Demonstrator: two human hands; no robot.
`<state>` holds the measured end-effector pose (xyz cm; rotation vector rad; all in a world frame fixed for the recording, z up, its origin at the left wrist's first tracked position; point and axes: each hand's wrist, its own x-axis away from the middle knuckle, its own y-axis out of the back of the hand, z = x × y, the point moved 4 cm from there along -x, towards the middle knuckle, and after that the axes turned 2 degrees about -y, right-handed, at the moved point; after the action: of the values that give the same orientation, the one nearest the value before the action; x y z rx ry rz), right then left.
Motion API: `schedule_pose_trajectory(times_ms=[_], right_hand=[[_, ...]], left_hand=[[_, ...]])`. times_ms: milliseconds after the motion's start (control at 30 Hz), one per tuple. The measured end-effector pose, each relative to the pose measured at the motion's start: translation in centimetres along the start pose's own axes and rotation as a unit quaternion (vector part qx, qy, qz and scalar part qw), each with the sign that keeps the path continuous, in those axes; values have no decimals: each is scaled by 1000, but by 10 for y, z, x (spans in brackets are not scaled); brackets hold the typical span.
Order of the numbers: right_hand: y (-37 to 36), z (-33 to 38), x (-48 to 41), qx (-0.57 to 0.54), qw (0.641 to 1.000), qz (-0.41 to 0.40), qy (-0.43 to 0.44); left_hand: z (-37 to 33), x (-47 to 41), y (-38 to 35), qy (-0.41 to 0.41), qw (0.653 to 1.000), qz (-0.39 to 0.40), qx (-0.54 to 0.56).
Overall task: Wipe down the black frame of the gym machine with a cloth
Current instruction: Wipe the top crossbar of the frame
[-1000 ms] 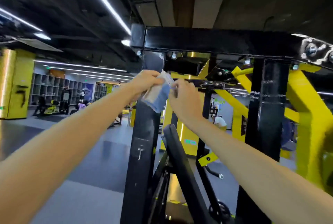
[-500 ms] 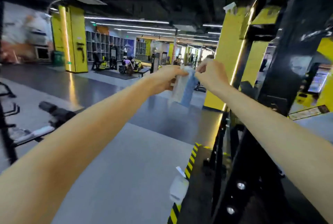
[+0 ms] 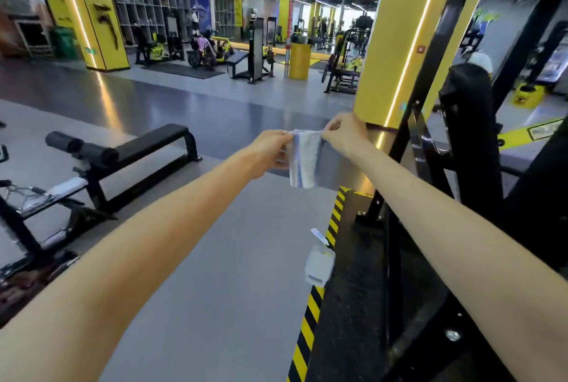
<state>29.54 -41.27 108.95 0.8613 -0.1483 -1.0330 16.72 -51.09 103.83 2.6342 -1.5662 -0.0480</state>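
A small white and blue cloth (image 3: 304, 160) hangs in the air in front of me, held by its top edge. My left hand (image 3: 270, 151) pinches its left corner and my right hand (image 3: 344, 135) pinches its right corner. The black frame of the gym machine (image 3: 430, 83) stands to the right, its slanted post rising behind my right forearm. The cloth is apart from the frame and touches no part of it. A black padded piece (image 3: 470, 123) is mounted on the frame further right.
The machine stands on a black mat with a yellow-and-black striped edge (image 3: 310, 317); a small white packet (image 3: 319, 264) lies on that edge. A black bench (image 3: 123, 154) stands on the grey floor at left. A yellow pillar (image 3: 396, 37) rises behind the cloth.
My view has swung down and left, away from the top of the frame. Both hands have come off the black post with the cloth and lowered, and now stretch it between them.
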Motion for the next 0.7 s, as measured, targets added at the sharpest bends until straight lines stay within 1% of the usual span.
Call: schedule_pose_trajectory(times_ms=[100,267,367,400,467,500,600,700], right_hand=[[-33,-48,-47,-23,998,28,-49],[-71,-123,-130,-6,991,58,-122],[-84,-147,-180,-50,982,49,-174],[-89,-151,-197,-73,979,35,-185],[-104,-156,-231,-101,974,21,-201],[-115,-158,-247,-110,972,26,-206],[-152,-165,-297,-139,966,60,-211],[-190,-185,-339,-145,958,84,-231]], left_hand=[[20,-56,6,14,998,-1,-57],[43,-174,0,3,991,62,-119],[58,-240,-7,-14,984,80,-157],[65,-263,-8,-32,976,86,-195],[77,-307,-8,-57,944,97,-309],[80,-327,-7,-75,929,101,-349],[83,-388,-4,-97,919,166,-345],[94,-452,4,-115,893,208,-383]])
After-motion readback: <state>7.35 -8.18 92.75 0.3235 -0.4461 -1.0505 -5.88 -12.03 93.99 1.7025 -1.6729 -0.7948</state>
